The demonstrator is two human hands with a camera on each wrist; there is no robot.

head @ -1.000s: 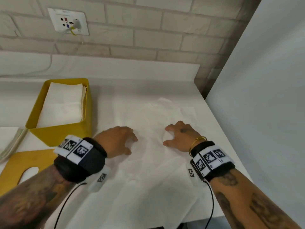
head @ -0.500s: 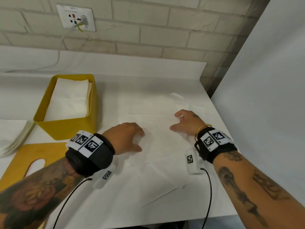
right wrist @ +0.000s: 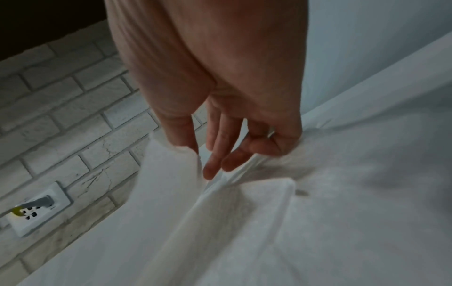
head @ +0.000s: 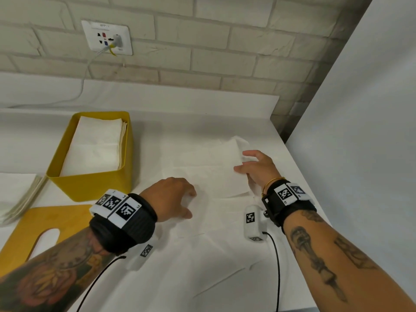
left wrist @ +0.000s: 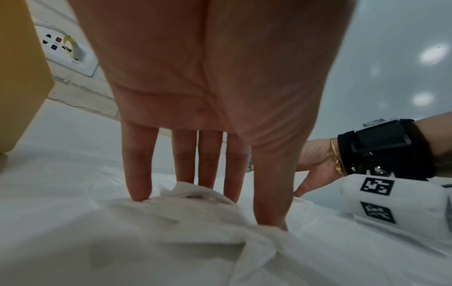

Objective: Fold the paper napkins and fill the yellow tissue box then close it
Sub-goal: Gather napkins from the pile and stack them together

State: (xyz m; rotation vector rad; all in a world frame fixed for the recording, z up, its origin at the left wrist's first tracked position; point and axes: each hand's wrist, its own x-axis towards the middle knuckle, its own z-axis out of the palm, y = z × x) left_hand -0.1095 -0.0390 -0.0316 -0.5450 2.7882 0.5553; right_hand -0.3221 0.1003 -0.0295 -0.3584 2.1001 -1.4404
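White-painted brick wall (head: 202, 52) fills the top of the head view, with a white socket plate (head: 107, 37) at upper left and a white countertop (head: 180, 122) below it. Spread across the centre of the counter lies a large white paper napkin (head: 202, 221). The left hand (head: 171, 197), at centre frame, presses straight fingertips (left wrist: 138, 191) down onto the sheet, bunching it slightly. The right hand (head: 256, 170), at centre right, pinches a raised edge of the napkin between thumb and fingers (right wrist: 212, 168). At left centre stands the open yellow rectangular tissue box (head: 94, 188), a stack of folded white napkins (head: 96, 143) inside. A flat yellow lid with an oval slot (head: 33, 226) lies at lower left, beside another pile of white napkins (head: 18, 192).
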